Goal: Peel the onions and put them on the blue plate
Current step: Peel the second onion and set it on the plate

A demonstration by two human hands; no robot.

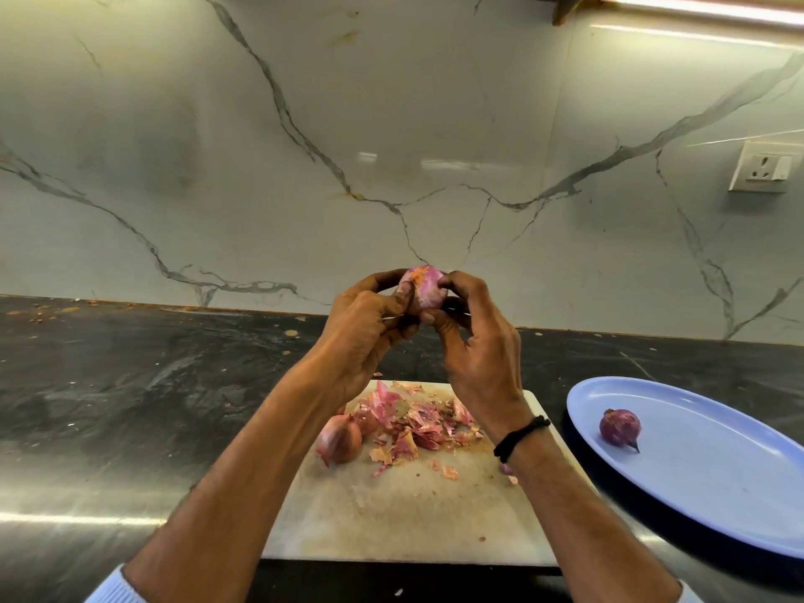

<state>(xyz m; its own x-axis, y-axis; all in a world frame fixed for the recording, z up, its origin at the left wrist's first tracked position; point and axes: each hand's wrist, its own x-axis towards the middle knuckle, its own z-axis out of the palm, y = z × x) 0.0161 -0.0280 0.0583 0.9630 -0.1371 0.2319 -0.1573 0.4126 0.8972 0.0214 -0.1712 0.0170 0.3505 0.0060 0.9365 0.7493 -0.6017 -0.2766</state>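
While held above white rectangular cutting board (413, 515), one pink part-peeled onion (424, 289) is gripped by curled fingers of left hand (370, 337) and right hand (474, 359). One peeled purple onion (620, 428) is set on one blue oval plate (696, 493), right of board; one unpeeled brownish onion (339, 439) and one pink skin heap (417, 424) are seen on board.

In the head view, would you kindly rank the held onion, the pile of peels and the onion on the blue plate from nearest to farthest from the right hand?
1. Held onion: gripped by the right hand.
2. Pile of peels: on the cutting board, below the wrist.
3. Plate onion: on the blue plate, far right.
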